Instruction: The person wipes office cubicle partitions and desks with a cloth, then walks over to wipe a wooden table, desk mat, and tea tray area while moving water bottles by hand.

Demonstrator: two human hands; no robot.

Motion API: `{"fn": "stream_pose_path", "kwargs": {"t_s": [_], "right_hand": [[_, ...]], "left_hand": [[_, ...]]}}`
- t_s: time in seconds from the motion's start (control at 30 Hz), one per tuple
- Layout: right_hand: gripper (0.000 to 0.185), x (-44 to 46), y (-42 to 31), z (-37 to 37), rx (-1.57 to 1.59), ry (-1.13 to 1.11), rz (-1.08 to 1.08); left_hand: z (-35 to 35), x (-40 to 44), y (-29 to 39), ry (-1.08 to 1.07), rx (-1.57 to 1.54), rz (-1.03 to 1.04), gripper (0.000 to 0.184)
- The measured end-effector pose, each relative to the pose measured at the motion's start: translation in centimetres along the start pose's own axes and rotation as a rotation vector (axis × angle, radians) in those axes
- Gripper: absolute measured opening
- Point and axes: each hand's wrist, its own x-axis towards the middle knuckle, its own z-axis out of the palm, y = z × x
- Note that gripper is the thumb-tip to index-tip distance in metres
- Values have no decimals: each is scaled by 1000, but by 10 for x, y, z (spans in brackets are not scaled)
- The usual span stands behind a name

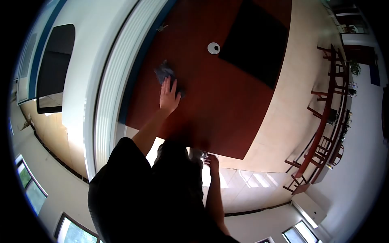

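My left hand (169,97) reaches out over the reddish-brown tabletop (210,105). Its fingers are spread and lie flat on a crumpled grey cloth (163,69). Part of the cloth sticks out past the fingertips, and a bit shows beside the hand on the right. Below the table's near edge hangs my right hand (212,162), its fingers loosely apart and nothing visible in them. A grey shoe (197,154) shows beside that hand, beneath the edge.
On the tabletop are a large black rectangular panel or mat (255,44), a small white round dish (213,48) with a dark spot, and keys (162,27). A ribbed white wall panel (117,73) borders the left side. Wooden chairs (324,141) stand far right.
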Motion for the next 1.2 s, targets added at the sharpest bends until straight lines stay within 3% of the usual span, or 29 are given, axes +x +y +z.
{"fn": "stream_pose_path", "kwargs": {"t_s": [0.03,0.17,0.23,0.3,0.4,0.47,0.53,0.57,0.6,0.63,0.67,0.7,0.73,0.8,0.87,1.0,1.03,1.2], "right_hand": [[29,-13,4,0,-80,56,13],[29,-56,31,4,-9,167,107],[28,-76,49,-3,19,127,154],[28,-94,75,-14,66,243,175],[27,-128,107,-21,196,366,200],[26,-138,130,-19,240,428,274],[25,-126,178,-25,198,385,312],[26,-122,174,-19,-148,338,268],[26,-110,188,-24,-574,272,148],[27,-89,200,-34,-995,200,17],[27,-78,212,-47,-1420,117,-122],[27,-84,175,-37,-1054,195,24],[29,-87,129,-23,-686,267,165],[30,-92,74,-14,-174,246,76],[30,-102,14,-3,-36,128,-120],[28,-109,-57,20,-222,158,-187],[26,-105,-60,21,-266,142,-185],[25,-80,-29,28,-518,-50,-2]], "left_hand": [[8,5,12,-71,7,48,52],[23,35,33,-339,-147,723,45],[39,73,-2,-415,-65,840,44],[75,117,-58,-430,-568,296,51],[23,189,-73,-106,278,10,60],[39,186,-51,-50,337,-17,55],[60,150,-8,-21,-126,-3,51],[75,119,9,-98,24,158,49],[64,92,42,-299,-94,132,47],[45,65,63,-454,-200,250,47],[56,32,65,-411,-317,500,48],[36,3,65,-405,-204,747,52],[30,-12,52,-427,-230,779,54],[18,-43,12,-464,-279,845,56],[10,-59,-48,-418,-172,484,61],[-41,-34,-121,-245,107,-116,76],[-50,-34,-135,-143,169,-147,78],[-55,-50,-136,-131,80,-211,82]]}}
